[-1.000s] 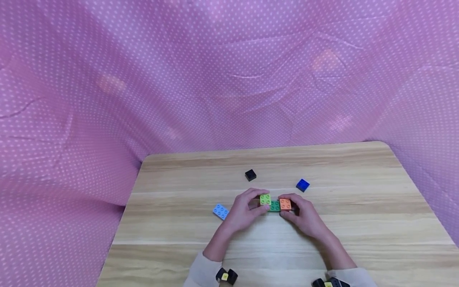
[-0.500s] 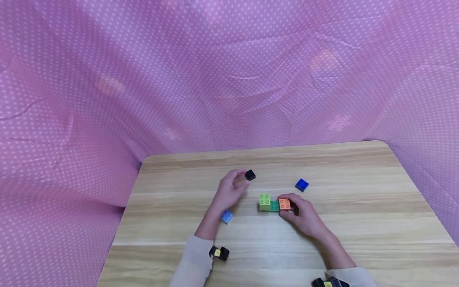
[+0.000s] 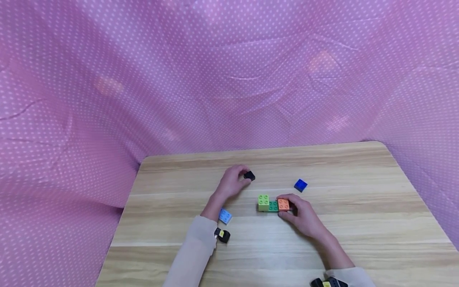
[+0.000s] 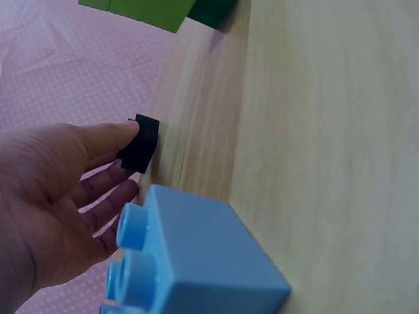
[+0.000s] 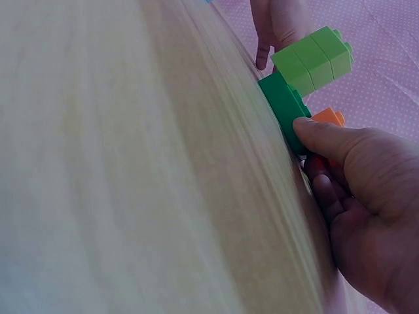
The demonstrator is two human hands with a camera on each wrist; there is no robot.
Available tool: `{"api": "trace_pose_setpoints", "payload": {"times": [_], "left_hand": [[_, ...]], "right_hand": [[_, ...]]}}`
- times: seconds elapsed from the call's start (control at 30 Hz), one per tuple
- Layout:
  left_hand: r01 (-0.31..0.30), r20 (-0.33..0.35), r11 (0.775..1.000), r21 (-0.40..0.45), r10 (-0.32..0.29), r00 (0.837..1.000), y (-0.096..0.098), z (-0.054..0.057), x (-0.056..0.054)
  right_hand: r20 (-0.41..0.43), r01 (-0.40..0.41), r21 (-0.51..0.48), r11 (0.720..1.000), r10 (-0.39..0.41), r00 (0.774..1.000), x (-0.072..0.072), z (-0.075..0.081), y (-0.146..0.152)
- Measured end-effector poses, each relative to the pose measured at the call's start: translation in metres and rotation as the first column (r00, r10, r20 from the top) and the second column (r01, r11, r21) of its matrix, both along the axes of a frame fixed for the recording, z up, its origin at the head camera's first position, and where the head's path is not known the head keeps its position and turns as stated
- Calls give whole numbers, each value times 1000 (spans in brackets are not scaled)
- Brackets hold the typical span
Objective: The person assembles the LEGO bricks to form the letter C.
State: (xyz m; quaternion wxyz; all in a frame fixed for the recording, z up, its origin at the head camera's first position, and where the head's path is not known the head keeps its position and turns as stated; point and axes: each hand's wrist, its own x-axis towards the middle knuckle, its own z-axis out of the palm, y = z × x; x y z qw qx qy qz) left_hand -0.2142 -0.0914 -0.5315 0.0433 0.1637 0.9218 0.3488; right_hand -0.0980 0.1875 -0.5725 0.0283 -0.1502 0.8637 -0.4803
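Observation:
My left hand (image 3: 231, 182) pinches a small black building block (image 3: 249, 175) between thumb and fingers, toward the back of the table. In the left wrist view the thumb lies along one side of that block (image 4: 141, 144). My right hand (image 3: 303, 215) grips the right end of a joined block build. Its base is a dark green block (image 3: 273, 206). Lime green blocks (image 5: 314, 62) are stacked on its left end, and an orange block (image 3: 283, 205) sits on its right end, between my right thumb and fingers.
A light blue block (image 3: 225, 216) lies beside my left wrist, partly behind it in the head view. To the right at the back lies a dark blue block (image 3: 300, 185). The wooden table (image 3: 376, 223) is surrounded by pink dotted cloth (image 3: 229, 79).
My left hand has left the lime green blocks, reached back and left, and taken hold of the black block. The light blue block has turned and shifted slightly. My right hand stays in place.

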Motion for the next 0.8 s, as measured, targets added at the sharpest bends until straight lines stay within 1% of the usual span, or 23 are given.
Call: {"api": "trace_pose_setpoints", "payload": {"times": [0.1,0.2,0.27,0.33,0.4,0.5,0.57,0.7,0.8], "left_hand": [[5,-15,1000,18,-5,1000,-1,-3,0],[12,-36,998,55,-10,999,-3,-4,3],[18,-43,997,72,-15,999,-4,-2,8],[23,-36,995,93,-20,999,-5,3,15],[28,-22,993,119,-26,999,-5,9,25],[42,-8,986,163,-42,999,-4,23,41],[64,-19,981,185,-62,998,-3,34,53],[121,-62,974,193,-111,992,2,56,75],[158,-87,967,202,-143,986,6,66,88]], "right_hand": [[1,-2,-9,1000,2,1000,0,0,0],[2,-4,-10,1000,4,1000,1,0,0],[3,-4,-8,1000,4,1000,1,1,0],[4,-4,-4,1000,4,1000,1,1,1],[5,-5,0,1000,5,1000,1,1,1],[4,-6,4,1000,6,1000,0,1,1],[1,-8,7,1000,8,1000,0,0,1],[-10,-6,4,1000,6,1000,1,0,0],[-23,-5,1,1000,5,1000,1,1,0]]}}
